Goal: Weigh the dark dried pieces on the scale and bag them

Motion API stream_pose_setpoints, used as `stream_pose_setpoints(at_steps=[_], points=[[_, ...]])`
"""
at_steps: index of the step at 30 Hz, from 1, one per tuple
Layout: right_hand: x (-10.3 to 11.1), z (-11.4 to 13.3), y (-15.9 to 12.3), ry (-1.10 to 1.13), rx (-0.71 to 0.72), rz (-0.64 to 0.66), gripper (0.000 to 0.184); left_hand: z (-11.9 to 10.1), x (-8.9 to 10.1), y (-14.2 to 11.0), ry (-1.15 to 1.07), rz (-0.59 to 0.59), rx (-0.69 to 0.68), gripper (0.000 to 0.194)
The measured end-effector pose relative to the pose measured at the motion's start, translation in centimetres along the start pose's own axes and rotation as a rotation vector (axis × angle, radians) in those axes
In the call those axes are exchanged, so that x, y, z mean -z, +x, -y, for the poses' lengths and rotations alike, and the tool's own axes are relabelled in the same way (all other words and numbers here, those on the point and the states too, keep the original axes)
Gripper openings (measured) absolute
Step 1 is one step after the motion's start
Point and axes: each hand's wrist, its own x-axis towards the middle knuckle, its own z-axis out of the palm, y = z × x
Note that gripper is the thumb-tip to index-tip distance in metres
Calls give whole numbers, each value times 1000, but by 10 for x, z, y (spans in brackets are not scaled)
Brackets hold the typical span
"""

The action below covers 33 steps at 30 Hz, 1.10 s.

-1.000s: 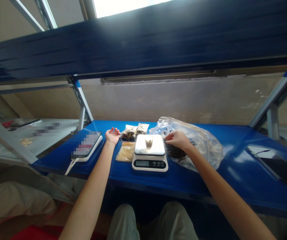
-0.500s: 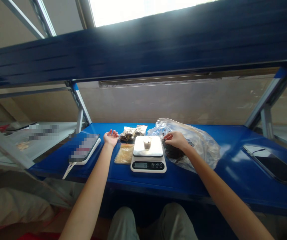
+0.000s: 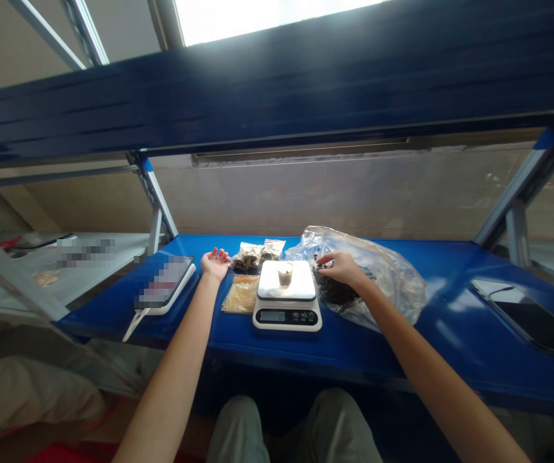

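Note:
My right hand (image 3: 339, 267) is at the mouth of a clear plastic bag (image 3: 397, 283), its fingertips pinched on a few small dark dried pieces. Below it in the bag lies a dark heap (image 3: 337, 292) of the same dried stuff; its kind I cannot make out. My left hand (image 3: 216, 263) rests palm up with fingers loosely curled and apart, holding nothing. Between the hands stands a white digital kitchen scale (image 3: 289, 308), its display lit. A small cup (image 3: 285, 276) sits on the scale's plate.
Several small filled packets (image 3: 252, 257) lie behind the scale, left of it a stack of flat clear bags (image 3: 241, 294). A phone on a white base with a cable (image 3: 165, 286) is at left, another phone (image 3: 530, 315) at right. A blue upper shelf (image 3: 277, 96) hangs over the blue tabletop (image 3: 354, 350).
My right hand's fingers have drawn together, with dark pieces now showing at their tips. The left hand, the scale and the cup stay where they were.

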Motion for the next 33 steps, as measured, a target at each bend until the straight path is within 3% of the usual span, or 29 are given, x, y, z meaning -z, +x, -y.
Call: stream_pose_setpoints(at_steps=[10,17,22,28,33], points=[[-5,-6,3,-97,-4,-12,36,0,-2,-1,-12,1,5,13],[-3,-7,3,-291,89,-38,29,1,-1,0,-10,-1,-1,11],[-4,-8,3,-251,79,4,26,1,-1,1,-1,-8,-5,11],[-3,-8,2,-198,-28,14,31,1,-3,-1,-17,-10,1,12],[2,-4,1,-229,-13,0,30,1,-4,-2,-15,-24,3,13]])
